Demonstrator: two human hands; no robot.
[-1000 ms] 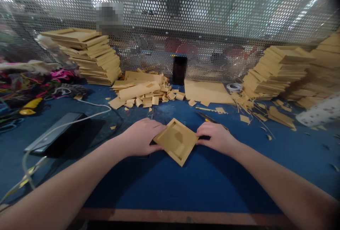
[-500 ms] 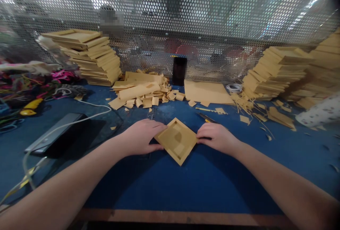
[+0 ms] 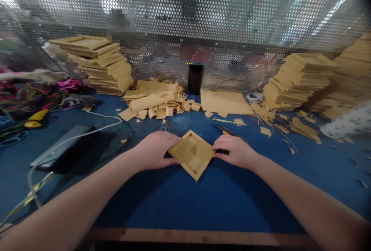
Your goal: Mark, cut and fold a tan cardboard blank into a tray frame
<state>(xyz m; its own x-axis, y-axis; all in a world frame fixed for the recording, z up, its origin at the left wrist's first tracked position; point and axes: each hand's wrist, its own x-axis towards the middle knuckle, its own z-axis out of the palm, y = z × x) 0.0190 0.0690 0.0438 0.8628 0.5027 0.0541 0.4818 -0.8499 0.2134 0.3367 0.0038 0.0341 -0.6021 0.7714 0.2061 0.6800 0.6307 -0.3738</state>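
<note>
Between my hands is a shallow square cardboard tray point(image 3: 199, 151), turned so a corner points toward me, its raised rim and hollow side facing up. My left hand point(image 3: 158, 150) grips the left corner, thumb low and fingers on top. At the right corner, my right hand point(image 3: 233, 150) pinches the edge between thumb and fingers. Just behind my right hand lies a utility knife point(image 3: 224, 129), partly covered by it. A metal ruler point(image 3: 165, 124) lies on the blue tabletop point(image 3: 191, 208), partly hidden under my left hand.
Leaning stacks of similar trays stand at left point(image 3: 107, 69) and right point(image 3: 295, 81). Cardboard scraps point(image 3: 156, 98) and a flat sheet point(image 3: 224, 101) lie behind. A black box point(image 3: 62, 146) with a white cable sits left, near tangled cords point(image 3: 34, 92). A phone-like black slab point(image 3: 195, 79) stands by the perforated screen.
Very little differs. My right hand has shifted slightly left along with its corner of the tray, and the whole view has drifted a touch. Both hands keep their hold.
</note>
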